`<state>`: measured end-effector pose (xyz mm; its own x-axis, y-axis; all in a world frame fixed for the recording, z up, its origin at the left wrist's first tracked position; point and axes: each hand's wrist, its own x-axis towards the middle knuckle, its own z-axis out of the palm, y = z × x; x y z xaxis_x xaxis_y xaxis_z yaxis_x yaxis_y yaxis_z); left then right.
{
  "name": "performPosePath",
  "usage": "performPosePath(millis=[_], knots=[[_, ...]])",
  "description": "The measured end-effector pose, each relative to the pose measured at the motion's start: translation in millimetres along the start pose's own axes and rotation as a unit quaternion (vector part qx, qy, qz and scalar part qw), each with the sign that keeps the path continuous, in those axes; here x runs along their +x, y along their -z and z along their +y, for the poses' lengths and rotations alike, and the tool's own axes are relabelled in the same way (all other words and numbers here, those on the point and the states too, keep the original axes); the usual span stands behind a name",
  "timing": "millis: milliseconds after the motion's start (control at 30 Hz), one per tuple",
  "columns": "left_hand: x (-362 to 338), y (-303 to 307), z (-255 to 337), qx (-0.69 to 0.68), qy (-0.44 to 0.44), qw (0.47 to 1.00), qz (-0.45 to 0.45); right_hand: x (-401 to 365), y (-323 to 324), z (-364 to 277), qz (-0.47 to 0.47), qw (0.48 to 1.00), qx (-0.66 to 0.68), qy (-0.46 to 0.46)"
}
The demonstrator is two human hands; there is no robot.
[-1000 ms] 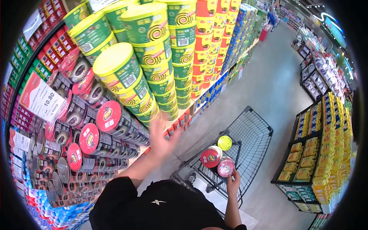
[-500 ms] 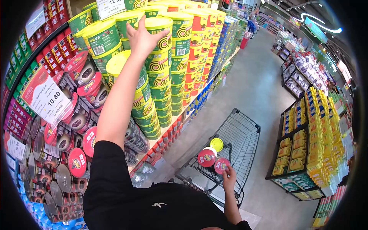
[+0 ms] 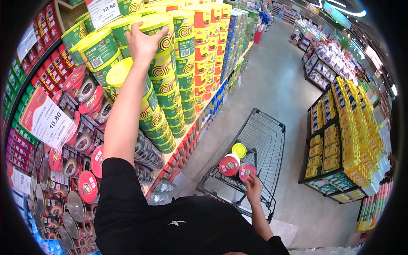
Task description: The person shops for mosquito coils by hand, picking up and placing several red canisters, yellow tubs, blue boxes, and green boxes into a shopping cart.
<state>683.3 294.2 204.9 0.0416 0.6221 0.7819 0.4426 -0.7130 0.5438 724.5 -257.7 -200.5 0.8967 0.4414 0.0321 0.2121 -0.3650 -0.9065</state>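
My left hand is raised high and wraps around a green tub with a yellow lid at the top of a stack on the shelf. My right hand rests low on the rear rim of a black wire shopping cart, right beside a pink-lidded can. In the cart's child seat also sit a red-lidded can and a yellow-lidded tub.
Stacks of green tubs, orange tubs and red-lidded cans fill the shelving on my left, with price tags 10.80 and 12.80. A display of yellow packages stands across the grey aisle floor.
My left arm rose from waist height to the top of the green tub stack and closed on a tub. My right hand stayed at the cart.
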Motion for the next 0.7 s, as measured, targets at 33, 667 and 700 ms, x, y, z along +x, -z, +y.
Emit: performPosePath(millis=[33,667,700], knots=[[-4.1,7.1,7.3,-0.013,-0.018,1.000,0.006,1.3,0.4,-5.6,0.000,1.000,-0.003,0.004],[-335.2,42.9,100.7,-0.383,-0.163,0.792,-0.447,77.4,100.6,-156.8,-0.325,0.743,0.562,-0.161],[-350.6,37.0,98.6,-0.382,-0.173,0.785,-0.457,77.4,102.1,-146.2,-0.310,0.759,0.539,-0.190]])
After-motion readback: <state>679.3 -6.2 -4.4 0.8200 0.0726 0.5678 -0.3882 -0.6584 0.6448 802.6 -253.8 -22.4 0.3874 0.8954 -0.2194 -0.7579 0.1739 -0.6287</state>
